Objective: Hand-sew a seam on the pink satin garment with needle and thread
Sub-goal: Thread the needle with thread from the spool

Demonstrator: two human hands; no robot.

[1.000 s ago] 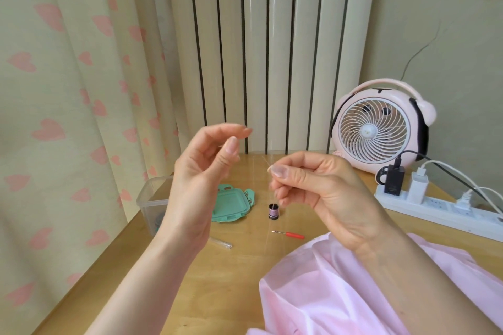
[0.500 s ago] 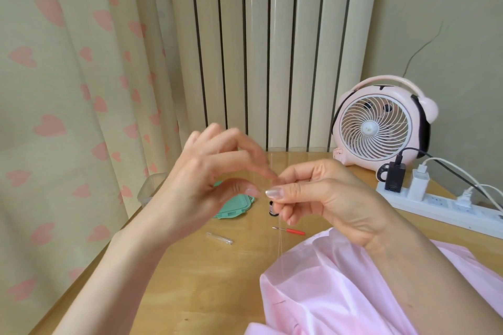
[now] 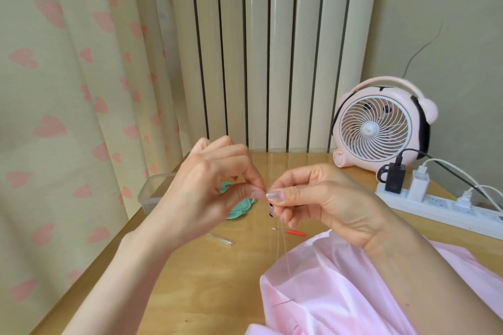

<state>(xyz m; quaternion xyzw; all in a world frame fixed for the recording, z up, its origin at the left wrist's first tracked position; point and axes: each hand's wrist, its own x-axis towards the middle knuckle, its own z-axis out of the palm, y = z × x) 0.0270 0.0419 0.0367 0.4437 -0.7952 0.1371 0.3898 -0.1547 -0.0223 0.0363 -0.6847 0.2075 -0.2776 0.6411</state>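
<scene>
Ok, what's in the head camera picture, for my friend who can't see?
The left hand and right hand pinch a thin thread above a wooden table; it hangs to a pink satin garment. A pink fan stands behind.

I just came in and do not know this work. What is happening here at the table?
A person is hand-sewing. The left hand and the right hand are raised over the table, fingertips nearly meeting, and both pinch a fine pale thread. It hangs down to the pink garment at the table's near right. Whether the fingers hold a needle is too small to tell. A small spool and a red-handled tool lie untouched.
</scene>
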